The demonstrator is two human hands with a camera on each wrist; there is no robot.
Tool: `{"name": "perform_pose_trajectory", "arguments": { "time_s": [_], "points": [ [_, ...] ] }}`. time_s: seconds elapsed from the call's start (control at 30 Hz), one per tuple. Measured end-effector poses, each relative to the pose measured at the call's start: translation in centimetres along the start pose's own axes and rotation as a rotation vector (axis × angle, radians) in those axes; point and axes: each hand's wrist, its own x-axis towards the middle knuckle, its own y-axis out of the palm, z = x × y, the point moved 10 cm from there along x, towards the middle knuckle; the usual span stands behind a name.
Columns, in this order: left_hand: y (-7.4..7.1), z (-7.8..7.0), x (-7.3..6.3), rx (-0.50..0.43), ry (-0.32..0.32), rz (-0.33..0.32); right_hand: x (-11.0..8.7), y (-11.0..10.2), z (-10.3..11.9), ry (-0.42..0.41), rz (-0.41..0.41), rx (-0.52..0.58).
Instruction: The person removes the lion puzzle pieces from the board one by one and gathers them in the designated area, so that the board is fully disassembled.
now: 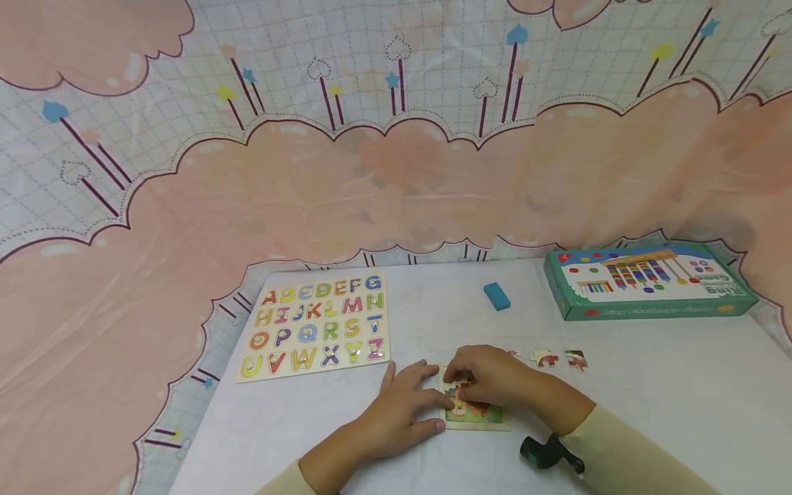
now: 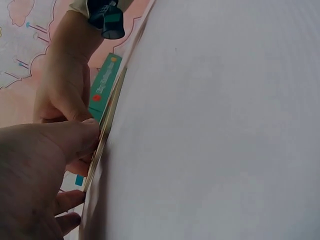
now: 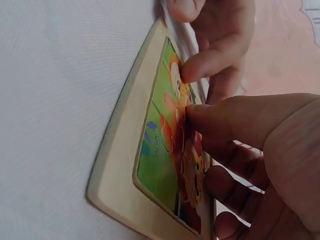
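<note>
A small wooden jigsaw puzzle with a pale frame (image 1: 476, 426) lies on the table and shows an orange cartoon animal on green. Over its upper part my right hand (image 1: 491, 375) is bent, thumb and curled fingers on a jigsaw piece (image 3: 192, 155) in the picture. My left hand (image 1: 402, 410) rests at the board's left side with spread fingers, one fingertip (image 3: 192, 72) touching the picture. Loose jigsaw pieces (image 1: 545, 358) lie beyond the right wrist, one of them partly hidden by it. In the left wrist view, the board shows only edge-on.
A wooden alphabet board (image 1: 318, 326) with colored letters lies at the back left. Behind the puzzle is a blue block (image 1: 497, 296). A green game box (image 1: 650, 282) sits at the back right, before a patterned cloth backdrop (image 1: 396, 185). A black wrist device (image 1: 547, 454) is on the right sleeve.
</note>
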Motion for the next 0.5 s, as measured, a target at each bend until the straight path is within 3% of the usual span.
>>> {"name": "perform_pose_trajectory", "arguments": {
  "time_s": [0.17, 0.33, 0.5],
  "points": [
    [-0.28, 0.02, 0.5, -0.033, -0.043, -0.064, 0.02, -0.16, 0.11, -0.009, -0.007, 0.009],
    [-0.36, 0.05, 0.83, -0.081, -0.08, -0.124, 0.07, -0.06, -0.25, 0.046, 0.008, 0.019],
    [-0.51, -0.04, 0.82, -0.137, -0.1, -0.231, 0.13, -0.08, -0.23, 0.04, 0.0, 0.013]
  ]
}}
